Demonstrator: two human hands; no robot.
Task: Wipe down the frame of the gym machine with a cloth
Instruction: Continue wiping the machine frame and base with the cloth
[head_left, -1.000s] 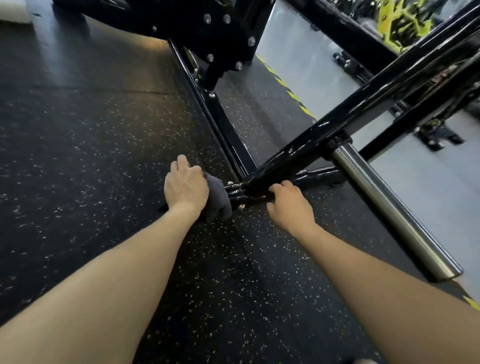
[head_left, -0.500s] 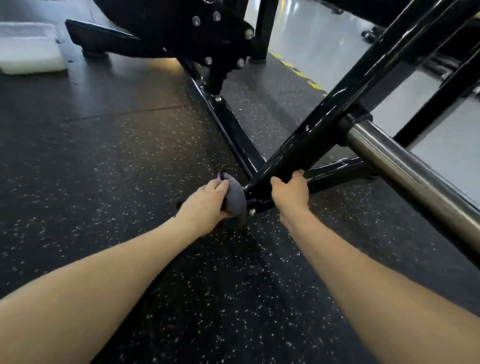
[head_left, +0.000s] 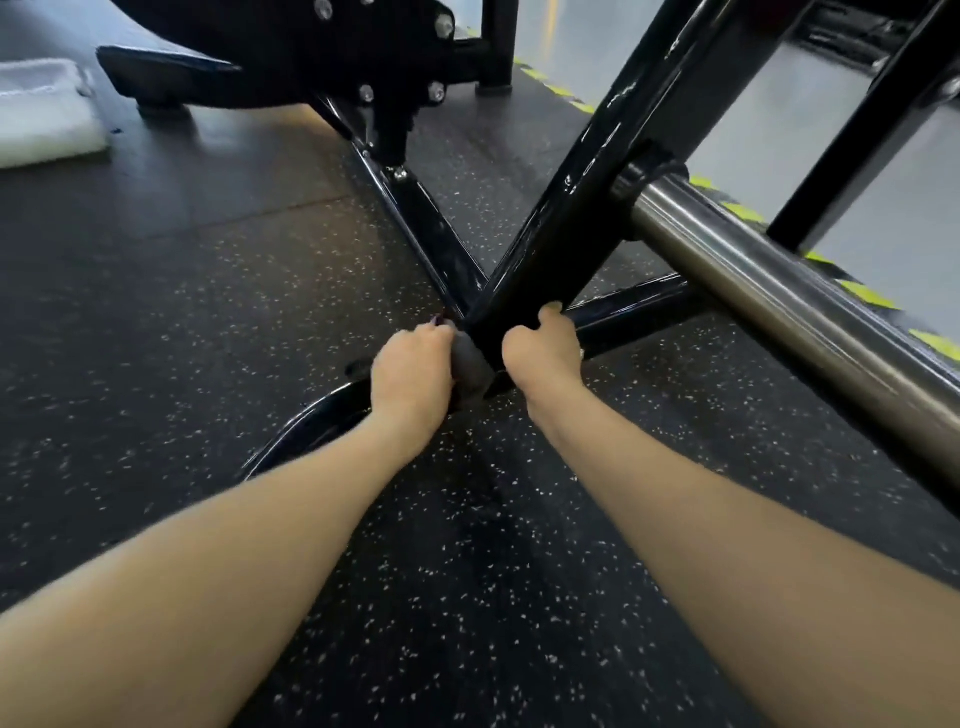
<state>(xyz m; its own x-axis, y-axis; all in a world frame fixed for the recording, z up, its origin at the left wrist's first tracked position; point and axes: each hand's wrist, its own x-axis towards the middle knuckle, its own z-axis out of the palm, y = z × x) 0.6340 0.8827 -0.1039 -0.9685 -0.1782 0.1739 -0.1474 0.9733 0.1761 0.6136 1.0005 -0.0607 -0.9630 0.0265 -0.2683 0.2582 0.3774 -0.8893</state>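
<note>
Cloth (head_left: 470, 366) is gripped by the left hand (head_left: 413, 371) and pressed into the frame (head_left: 561, 244) joint — the right hand (head_left: 543, 351) is curled round the tube, likely for support.

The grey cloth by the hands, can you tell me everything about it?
The grey cloth is small, dark, soft-looking and bunched up. The left hand grips it and presses it against the foot of the black slanted frame bar, just above the speckled floor. Most of it is hidden by the hand.
</note>
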